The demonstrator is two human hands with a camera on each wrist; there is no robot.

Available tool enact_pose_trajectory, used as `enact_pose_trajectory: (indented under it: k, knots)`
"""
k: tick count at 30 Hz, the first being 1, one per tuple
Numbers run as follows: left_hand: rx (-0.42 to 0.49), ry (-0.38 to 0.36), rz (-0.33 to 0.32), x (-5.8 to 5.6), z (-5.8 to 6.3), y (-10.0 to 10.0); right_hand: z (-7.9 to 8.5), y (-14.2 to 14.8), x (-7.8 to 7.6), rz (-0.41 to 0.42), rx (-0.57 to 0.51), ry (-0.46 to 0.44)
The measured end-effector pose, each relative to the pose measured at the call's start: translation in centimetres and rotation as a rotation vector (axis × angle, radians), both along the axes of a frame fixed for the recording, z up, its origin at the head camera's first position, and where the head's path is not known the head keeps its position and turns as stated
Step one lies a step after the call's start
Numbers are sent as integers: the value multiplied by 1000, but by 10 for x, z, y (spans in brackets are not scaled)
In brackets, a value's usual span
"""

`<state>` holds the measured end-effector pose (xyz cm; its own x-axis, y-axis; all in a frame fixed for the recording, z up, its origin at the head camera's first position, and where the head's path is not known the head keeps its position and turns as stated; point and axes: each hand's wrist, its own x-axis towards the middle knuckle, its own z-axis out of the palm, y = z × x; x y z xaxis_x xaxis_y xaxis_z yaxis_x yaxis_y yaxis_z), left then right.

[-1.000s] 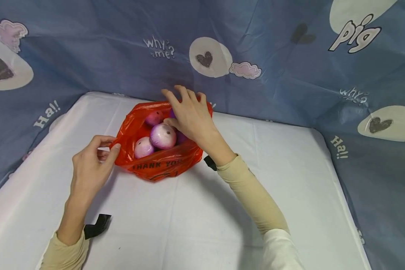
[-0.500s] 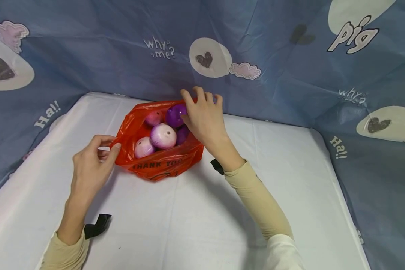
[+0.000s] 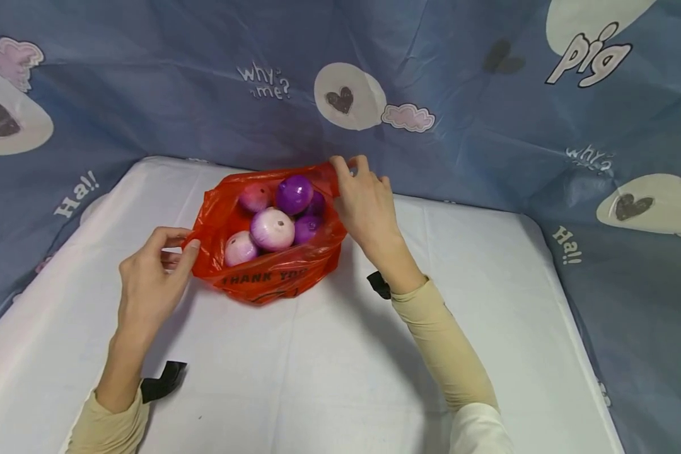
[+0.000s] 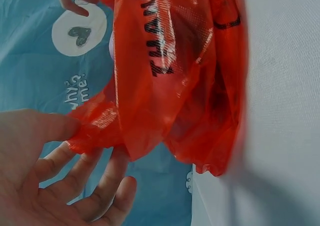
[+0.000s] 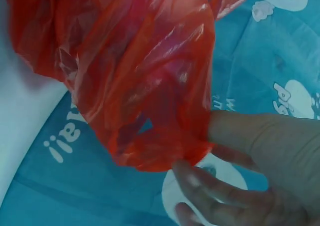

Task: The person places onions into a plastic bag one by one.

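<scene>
A red plastic bag printed "THANK YOU" stands with its mouth spread wide. Several round, onion-like things lie inside: a large white and purple one, a glossy purple one, a pinkish one and a paler one among them. My left hand pinches the bag's left edge between thumb and fingers, as the left wrist view also shows. At the opposite side, my right hand holds the bag's right edge; in the right wrist view its thumb and index finger pinch the thin plastic.
The bag sits at the back of a white-covered table. Right behind it rises a blue printed cloth, which also hangs down at both sides. Black straps stick out from the wrists.
My right hand has moved right from over the bag's contents to its right edge and taken hold there, uncovering the purple round things. The left hand keeps its hold.
</scene>
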<state>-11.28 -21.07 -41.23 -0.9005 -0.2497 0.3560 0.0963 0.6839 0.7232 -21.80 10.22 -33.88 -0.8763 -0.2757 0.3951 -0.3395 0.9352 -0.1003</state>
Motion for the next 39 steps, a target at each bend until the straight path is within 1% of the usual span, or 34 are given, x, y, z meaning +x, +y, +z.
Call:
enact_pose_trajectory:
  k: [4,7,9,12,16,19,22,24,28,32,39]
  knots:
    - [39,43,29,-1,2,-1,3,5,1,37,-42,40]
    - [93,83,46,-4,6,-3,7,8,3,48,-86,62]
    - [118,90,47,-6,10,-3,10,9,4,41,-110,62]
    - [124,80,44,-10,16,-3,11,8,6,20,-110,27]
    - [108,65,45,-12,22,0,5,5,4,-9,-85,-40]
    - [105,68,47,-14,25,1,2,4,2,10,-132,-76]
    - [107,93,43,-17,29,2,3,7,0,38,-200,-87]
    - [104,118,41,-20,32,2,7,10,0,39,-233,-73]
    - [93,152,46,-25,40,0,16,14,1,59,-264,-10]
    - [94,174,53,-29,48,-2,22,14,1,80,-272,26]
    - [103,231,45,-35,57,-4,30,14,5,79,-286,70]
